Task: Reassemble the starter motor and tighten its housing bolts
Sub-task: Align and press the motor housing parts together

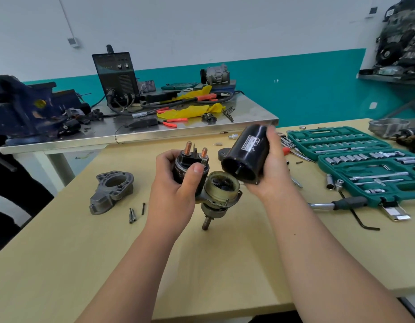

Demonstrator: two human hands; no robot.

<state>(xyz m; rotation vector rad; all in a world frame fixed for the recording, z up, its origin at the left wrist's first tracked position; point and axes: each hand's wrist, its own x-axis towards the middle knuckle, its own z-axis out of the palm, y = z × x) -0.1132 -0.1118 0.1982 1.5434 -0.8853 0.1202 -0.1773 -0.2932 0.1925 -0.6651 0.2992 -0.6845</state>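
My left hand (176,183) grips the black solenoid (190,163) with two copper studs on top. Joined to it is the brass-coloured gear housing (222,186), its open ring of gear teeth facing up and its shaft (207,222) pointing down. My right hand (271,166) holds the black cylindrical motor housing (247,152) tilted, its open end just above and right of the gear housing, apart from it. A grey cast nose housing (112,190) lies on the wooden table (62,264) to the left. Three bolts (135,213) lie beside it.
An open green socket set (365,159) lies at the right, with a ratchet handle (339,203) and a hex key (362,220) in front of it. A black end cap (222,154) lies behind the motor housing. Behind stands a steel bench (202,127) with a welder, cables and a blue vise.
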